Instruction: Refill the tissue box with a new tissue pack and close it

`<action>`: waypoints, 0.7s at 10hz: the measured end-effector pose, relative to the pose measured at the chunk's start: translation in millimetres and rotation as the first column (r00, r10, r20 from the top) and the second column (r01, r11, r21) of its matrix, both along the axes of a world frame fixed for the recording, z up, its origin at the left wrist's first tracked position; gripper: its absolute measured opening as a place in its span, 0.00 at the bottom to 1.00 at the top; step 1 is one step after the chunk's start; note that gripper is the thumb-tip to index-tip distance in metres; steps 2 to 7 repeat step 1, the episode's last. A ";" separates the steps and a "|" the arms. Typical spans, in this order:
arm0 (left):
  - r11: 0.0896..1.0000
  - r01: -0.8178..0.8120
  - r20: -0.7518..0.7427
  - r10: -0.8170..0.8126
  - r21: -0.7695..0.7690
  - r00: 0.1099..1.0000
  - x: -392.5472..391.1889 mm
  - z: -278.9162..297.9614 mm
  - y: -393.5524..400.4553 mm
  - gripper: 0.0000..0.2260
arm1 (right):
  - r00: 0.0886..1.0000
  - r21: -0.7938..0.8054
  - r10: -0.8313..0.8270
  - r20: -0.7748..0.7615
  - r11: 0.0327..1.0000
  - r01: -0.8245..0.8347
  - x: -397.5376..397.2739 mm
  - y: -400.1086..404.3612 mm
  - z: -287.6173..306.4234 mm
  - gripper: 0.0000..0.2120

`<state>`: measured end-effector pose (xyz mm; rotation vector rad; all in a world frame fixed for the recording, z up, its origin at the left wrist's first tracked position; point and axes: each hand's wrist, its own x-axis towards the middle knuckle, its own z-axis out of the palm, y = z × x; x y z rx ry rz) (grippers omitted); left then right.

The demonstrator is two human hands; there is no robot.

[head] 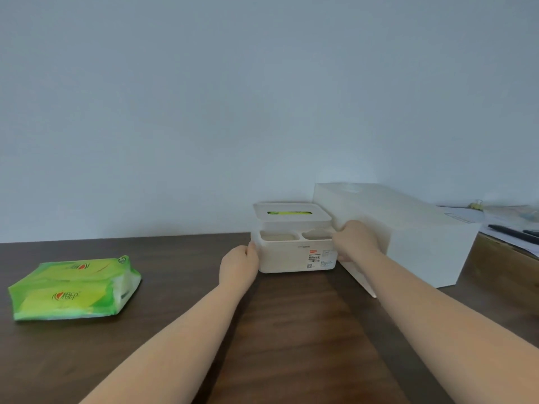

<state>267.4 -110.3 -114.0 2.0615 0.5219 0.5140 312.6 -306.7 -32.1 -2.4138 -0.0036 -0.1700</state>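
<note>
We find the cream plastic tissue box (294, 256) at the back of the dark wooden worktop (180, 330), its slotted lid (291, 212) seated and green showing through the slot. Its long axis runs left to right, straight ahead of us. Our left hand (239, 265) clasps its left end, our right hand (357, 239) its right end; both hold the box, equally near. The green tissue pack (74, 288) lies well apart to the left. A white rectangular container (408, 234) stands just beside the right hand.
</note>
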 end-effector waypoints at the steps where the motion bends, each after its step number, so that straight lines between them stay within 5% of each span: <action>1: 0.995 -0.066 -0.009 0.067 0.081 0.998 -13.4 -11.7 5.7 0.16 | 0.994 0.384 0.065 0.092 0.918 -0.096 -34.1 -19.2 29.3 0.10; 7: 0.995 -0.066 -0.009 0.067 0.081 0.998 -13.4 -11.7 5.7 0.16 | 0.994 0.384 0.065 0.092 0.918 -0.096 -34.1 -19.2 29.3 0.10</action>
